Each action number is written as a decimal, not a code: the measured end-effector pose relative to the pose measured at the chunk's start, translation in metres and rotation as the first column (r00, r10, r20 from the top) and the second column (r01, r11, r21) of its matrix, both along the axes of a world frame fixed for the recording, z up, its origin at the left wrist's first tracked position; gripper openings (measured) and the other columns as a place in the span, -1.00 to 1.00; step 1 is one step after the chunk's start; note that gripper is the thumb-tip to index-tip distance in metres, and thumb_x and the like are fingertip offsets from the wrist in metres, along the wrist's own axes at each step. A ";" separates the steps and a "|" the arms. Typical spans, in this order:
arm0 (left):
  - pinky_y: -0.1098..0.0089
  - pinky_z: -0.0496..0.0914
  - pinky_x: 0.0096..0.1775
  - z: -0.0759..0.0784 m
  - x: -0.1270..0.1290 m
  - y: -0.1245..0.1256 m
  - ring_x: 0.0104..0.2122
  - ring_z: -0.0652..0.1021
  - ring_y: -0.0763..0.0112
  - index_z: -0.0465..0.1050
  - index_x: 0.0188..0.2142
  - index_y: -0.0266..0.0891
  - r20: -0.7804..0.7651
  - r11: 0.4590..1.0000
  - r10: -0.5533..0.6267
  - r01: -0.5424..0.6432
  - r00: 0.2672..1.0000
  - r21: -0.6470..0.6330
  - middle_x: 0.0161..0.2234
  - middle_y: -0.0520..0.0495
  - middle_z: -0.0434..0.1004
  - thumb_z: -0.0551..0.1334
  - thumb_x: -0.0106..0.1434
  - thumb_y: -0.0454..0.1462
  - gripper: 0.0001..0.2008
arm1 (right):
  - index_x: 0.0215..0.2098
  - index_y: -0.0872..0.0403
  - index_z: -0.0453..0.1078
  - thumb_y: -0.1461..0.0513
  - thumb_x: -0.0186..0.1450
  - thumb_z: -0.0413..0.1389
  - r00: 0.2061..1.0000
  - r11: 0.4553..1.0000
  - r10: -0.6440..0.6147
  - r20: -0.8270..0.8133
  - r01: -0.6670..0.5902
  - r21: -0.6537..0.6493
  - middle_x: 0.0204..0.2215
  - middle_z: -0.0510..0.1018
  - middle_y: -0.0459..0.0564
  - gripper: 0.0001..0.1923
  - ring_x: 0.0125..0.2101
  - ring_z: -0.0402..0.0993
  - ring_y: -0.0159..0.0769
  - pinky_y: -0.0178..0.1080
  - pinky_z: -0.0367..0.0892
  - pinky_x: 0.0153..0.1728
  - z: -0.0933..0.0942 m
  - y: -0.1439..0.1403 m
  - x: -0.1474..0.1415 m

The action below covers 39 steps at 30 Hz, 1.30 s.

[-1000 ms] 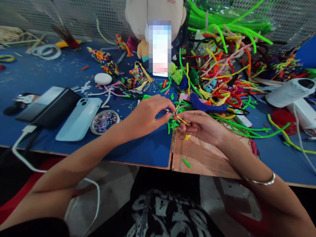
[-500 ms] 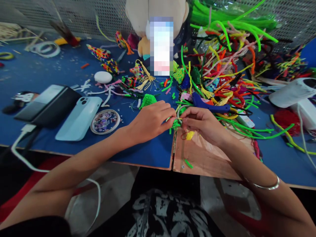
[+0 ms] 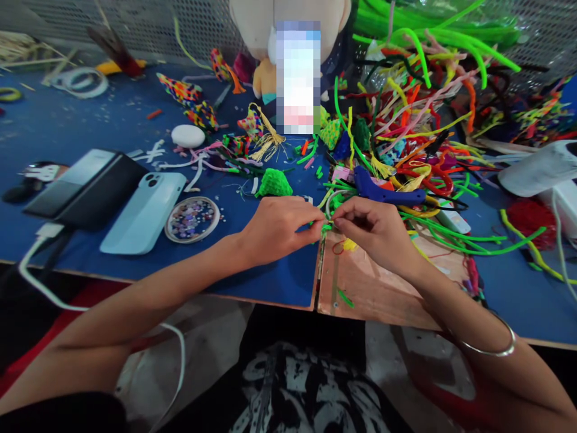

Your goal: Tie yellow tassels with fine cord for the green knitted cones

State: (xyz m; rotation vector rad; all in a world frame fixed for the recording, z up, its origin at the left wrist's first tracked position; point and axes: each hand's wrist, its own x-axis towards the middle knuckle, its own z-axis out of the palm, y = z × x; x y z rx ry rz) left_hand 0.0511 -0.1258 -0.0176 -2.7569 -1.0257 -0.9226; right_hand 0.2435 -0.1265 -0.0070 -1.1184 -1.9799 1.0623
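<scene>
My left hand is closed in a pinch, with its fingertips above the seam between the blue table and the wooden board. Opposite it, my right hand pinches too, the two sets of fingertips almost meeting. Between them shows a short bit of thin yellow strand; most of it is covered by the fingers. Green pipe-cleaner pieces lie just behind the fingertips. A blue glue gun rests beyond my right hand, and a green fuzzy shape sits beyond my left.
To the left are a light-blue phone, a dark box-like device with a white cable, and a round dish of beads. Many coloured pipe cleaners heap at the back right. The wooden board lies in front.
Both hands stay at about the same place. The fingertips have come closer together, and my left hand has lowered slightly. The view has shifted a little.
</scene>
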 end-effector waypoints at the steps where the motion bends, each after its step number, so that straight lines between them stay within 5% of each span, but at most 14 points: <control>1: 0.49 0.25 -0.46 0.000 0.000 0.000 -0.54 0.45 0.53 0.49 -0.45 -0.28 0.011 1.000 -0.008 0.008 1.000 0.004 -0.57 0.05 0.52 0.11 0.24 -0.34 -0.79 | -0.41 0.15 0.38 0.30 0.23 0.06 1.000 1.000 0.001 0.003 -0.001 0.004 -0.63 0.35 -0.18 -0.91 -0.61 0.20 -0.55 -0.42 0.06 -0.60 0.000 -0.001 0.000; 8: 0.50 0.21 -0.50 -0.001 0.002 -0.001 -0.60 0.40 0.57 0.52 -0.46 -0.27 0.095 1.000 -0.018 0.019 0.995 -0.012 -0.61 0.08 0.51 0.15 0.21 -0.36 -0.81 | -0.36 0.14 0.35 0.32 0.24 0.06 1.000 0.999 0.030 -0.003 -0.030 0.037 -0.64 0.31 -0.22 -0.96 -0.63 0.23 -0.56 -0.43 0.08 -0.61 0.003 -0.005 -0.001; 11: 0.51 0.18 -0.53 -0.001 0.002 -0.001 -0.63 0.36 0.59 0.50 -0.52 -0.28 0.137 0.998 -0.017 0.024 0.990 -0.053 -0.64 0.08 0.47 0.15 0.18 -0.38 -0.79 | -0.25 0.11 0.34 0.35 0.22 0.09 0.998 0.987 0.053 0.022 -0.056 0.150 -0.55 0.39 -0.18 -0.88 -0.55 0.33 -0.51 -0.42 0.17 -0.56 0.000 -0.007 -0.001; 15: 0.52 0.13 -0.56 0.000 0.002 -0.002 -0.66 0.30 0.62 0.50 -0.53 -0.29 0.178 0.993 -0.011 0.032 0.984 -0.116 -0.69 0.10 0.39 0.17 0.18 -0.37 -0.80 | -0.22 0.06 0.37 0.36 0.22 0.13 0.992 0.889 0.026 0.125 -0.080 0.450 -0.37 0.50 -0.08 -0.84 -0.41 0.40 -0.45 -0.39 0.27 -0.45 -0.007 -0.009 -0.002; 19: 0.55 0.14 -0.58 -0.001 0.002 -0.002 -0.67 0.30 0.63 0.54 -0.48 -0.28 0.234 0.971 -0.006 0.061 0.972 -0.229 -0.67 0.10 0.41 0.16 0.19 -0.35 -0.80 | -0.24 0.06 0.40 0.29 0.30 0.08 0.992 0.796 -0.024 0.122 -0.055 0.603 -0.38 0.51 -0.04 -0.92 -0.36 0.44 -0.40 -0.36 0.34 -0.36 -0.013 -0.009 -0.002; 24: 0.58 0.13 -0.61 0.000 0.004 -0.002 -0.69 0.29 0.65 0.55 -0.45 -0.27 0.294 0.929 0.039 0.073 0.955 -0.363 -0.66 0.12 0.44 0.17 0.16 -0.32 -0.83 | -0.31 0.05 0.41 0.26 0.33 0.01 0.978 0.794 -0.043 0.202 -0.089 0.601 -0.43 0.51 -0.04 -0.86 -0.42 0.44 -0.40 -0.34 0.33 -0.41 -0.013 -0.010 -0.001; 39: 0.51 0.10 -0.61 0.008 -0.006 0.002 -0.70 0.23 0.65 0.48 -0.52 -0.22 0.274 0.930 0.271 -0.177 0.923 -0.323 -0.68 0.14 0.40 0.17 0.16 -0.29 -0.83 | -0.42 0.04 0.23 0.39 0.24 0.03 0.984 0.806 -0.103 0.145 -0.002 0.591 -0.47 0.40 -0.11 -0.86 -0.51 0.27 -0.46 -0.34 0.20 -0.51 -0.005 -0.003 0.001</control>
